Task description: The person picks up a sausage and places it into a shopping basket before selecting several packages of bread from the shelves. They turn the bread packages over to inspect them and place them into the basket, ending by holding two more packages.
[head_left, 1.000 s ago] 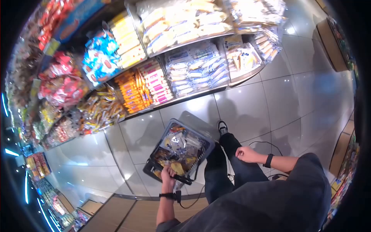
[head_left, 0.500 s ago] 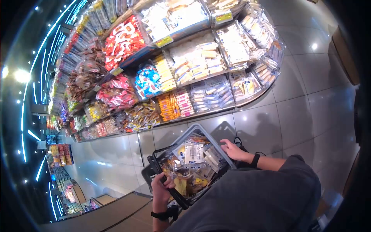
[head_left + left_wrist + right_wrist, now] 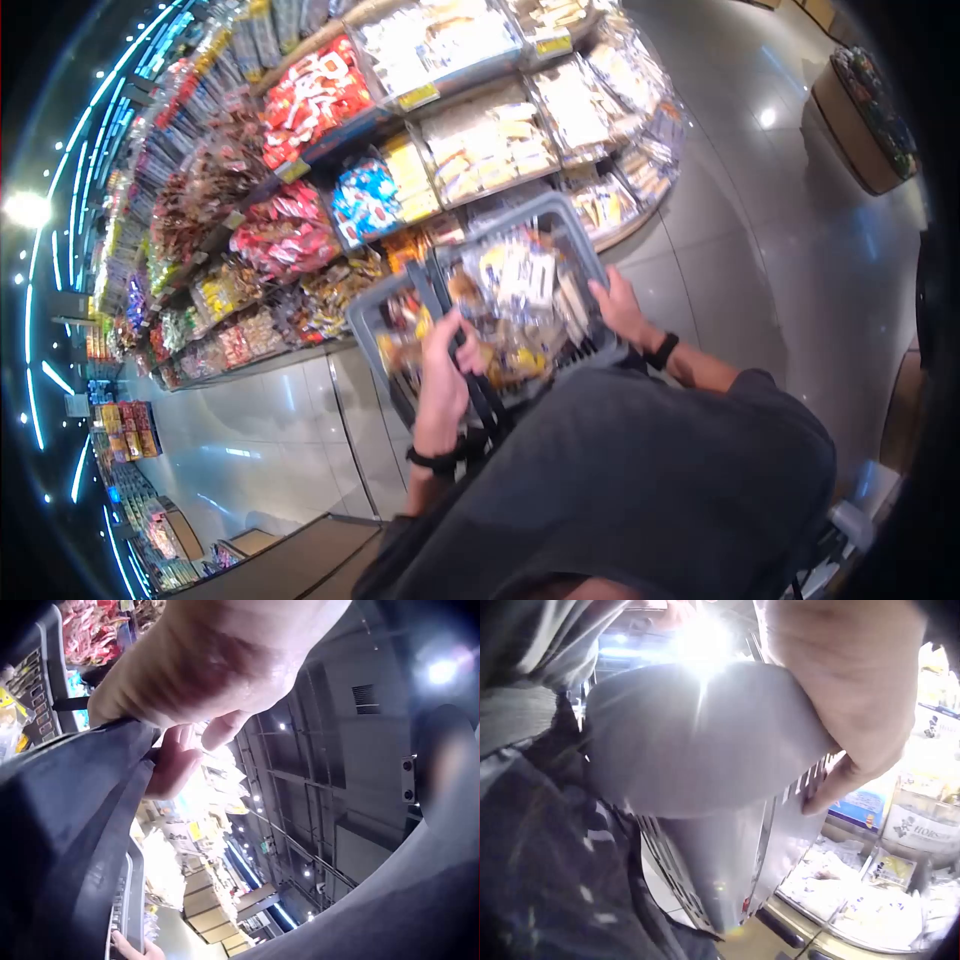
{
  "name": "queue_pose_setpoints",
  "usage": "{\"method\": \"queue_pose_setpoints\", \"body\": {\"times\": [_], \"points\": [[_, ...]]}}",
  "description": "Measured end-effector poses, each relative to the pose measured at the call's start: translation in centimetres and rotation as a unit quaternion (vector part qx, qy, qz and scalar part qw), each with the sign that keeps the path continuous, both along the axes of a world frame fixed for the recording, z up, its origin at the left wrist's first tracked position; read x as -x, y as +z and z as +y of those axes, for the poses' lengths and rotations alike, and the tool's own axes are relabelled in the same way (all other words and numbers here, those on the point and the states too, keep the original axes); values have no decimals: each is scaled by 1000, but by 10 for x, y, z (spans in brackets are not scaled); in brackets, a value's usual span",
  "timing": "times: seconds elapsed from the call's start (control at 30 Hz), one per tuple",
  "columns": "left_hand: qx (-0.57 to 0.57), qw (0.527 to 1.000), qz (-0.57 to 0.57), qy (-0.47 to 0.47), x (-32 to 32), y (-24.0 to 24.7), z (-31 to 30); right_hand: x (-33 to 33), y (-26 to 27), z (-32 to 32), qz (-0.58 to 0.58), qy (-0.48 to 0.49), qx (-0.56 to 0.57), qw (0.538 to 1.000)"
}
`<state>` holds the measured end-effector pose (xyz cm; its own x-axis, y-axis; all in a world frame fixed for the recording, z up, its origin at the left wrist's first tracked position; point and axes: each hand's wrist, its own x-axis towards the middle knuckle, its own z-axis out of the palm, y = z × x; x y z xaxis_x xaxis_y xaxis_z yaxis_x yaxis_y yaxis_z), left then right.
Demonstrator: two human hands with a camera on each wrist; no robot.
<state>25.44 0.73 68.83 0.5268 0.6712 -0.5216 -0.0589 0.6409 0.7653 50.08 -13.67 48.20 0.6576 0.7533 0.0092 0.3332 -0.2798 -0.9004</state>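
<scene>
A grey shopping basket (image 3: pixel 585 240) is held up in front of the body in the head view, filled with packaged snacks (image 3: pixel 520 280). My left hand (image 3: pixel 445 365) grips its black handle (image 3: pixel 430 292), which lies across the basket. At the right-hand rim, my right hand (image 3: pixel 622 308) holds the basket's edge. In the right wrist view, a finger (image 3: pixel 829 787) bends below the rim against the slotted outer wall. The left wrist view shows the left fingers (image 3: pixel 176 761) wrapped round the handle, with part of the right hand (image 3: pixel 139 948) at the basket's far edge.
A tiered, rounded display (image 3: pixel 480 140) of wrapped snacks stands just beyond the basket. Tiled floor (image 3: pixel 740 250) runs along its right side. A brown-sided bin (image 3: pixel 850 130) stands at the far right, and a brown counter (image 3: pixel 300 555) lies at lower left.
The basket has risen from low beside the legs to in front of the body, with the left hand on its handle. My right hand has moved from above the leg to the basket's rim.
</scene>
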Motion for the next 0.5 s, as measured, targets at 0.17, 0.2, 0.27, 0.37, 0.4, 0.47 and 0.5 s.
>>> {"method": "queue_pose_setpoints", "body": {"times": [0.17,0.2,0.27,0.37,0.4,0.47,0.5], "points": [[-18,997,-34,-73,-29,-8,32,-15,6,10,-3,-74,-34,997],[-32,996,-37,-75,-40,-11,40,-23,9,19,-2,-79,-28,996],[-27,996,-36,-77,-54,-21,53,-29,13,27,17,-104,-30,994],[-4,996,-27,-86,-65,-37,75,-37,-6,42,-26,-135,-22,990],[0,996,-21,-84,-69,-44,83,-40,-11,47,5,-140,-9,990],[7,996,-24,-90,-73,-60,100,-44,-24,57,-12,-150,-11,989],[0,996,-12,-90,-76,-63,107,-48,-26,64,-8,-149,-5,989]]}}
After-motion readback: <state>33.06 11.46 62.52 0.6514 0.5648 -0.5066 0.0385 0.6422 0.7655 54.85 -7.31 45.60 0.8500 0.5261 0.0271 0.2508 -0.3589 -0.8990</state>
